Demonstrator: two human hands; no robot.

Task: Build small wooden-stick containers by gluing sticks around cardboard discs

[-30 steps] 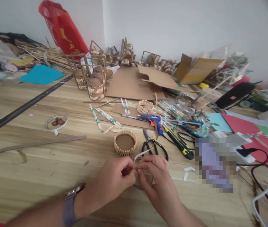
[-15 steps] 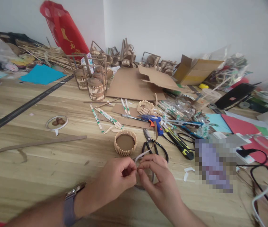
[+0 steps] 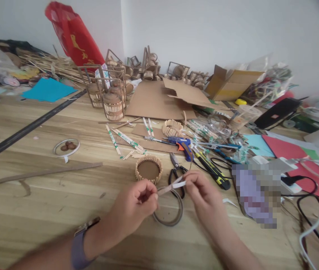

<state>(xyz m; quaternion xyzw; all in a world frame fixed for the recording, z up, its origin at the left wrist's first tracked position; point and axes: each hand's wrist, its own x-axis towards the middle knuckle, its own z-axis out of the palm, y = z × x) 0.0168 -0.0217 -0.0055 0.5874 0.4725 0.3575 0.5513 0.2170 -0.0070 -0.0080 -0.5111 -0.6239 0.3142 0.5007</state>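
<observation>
My left hand (image 3: 138, 204), closed in a pinch, grips a thin brownish strip (image 3: 165, 189). The strip leads toward my right hand (image 3: 205, 195), whose thumb and fingers pinch a narrow white strip (image 3: 178, 185) that looks like tape backing. Below and between the hands a grey-brown ring (image 3: 179, 215) rests on the table; its upper edge passes behind the strip. Just beyond my left hand stands a small round tub of wooden sticks (image 3: 138, 174) with a brown base. Black-handled scissors (image 3: 174, 165) lie past the strip, partly hidden by my right hand.
A blue glue gun (image 3: 186, 146) and a yellow-black utility knife (image 3: 212, 170) lie beyond my right hand. At left are a white ring (image 3: 76, 149) around brown balls (image 3: 69, 145) and a long brown strip (image 3: 47, 173). Stick-sided baskets (image 3: 113, 108) stand farther back.
My hands were together over the ring; now they are apart, my right hand having moved right. The strip and its white piece show between them, and more of the ring is visible.
</observation>
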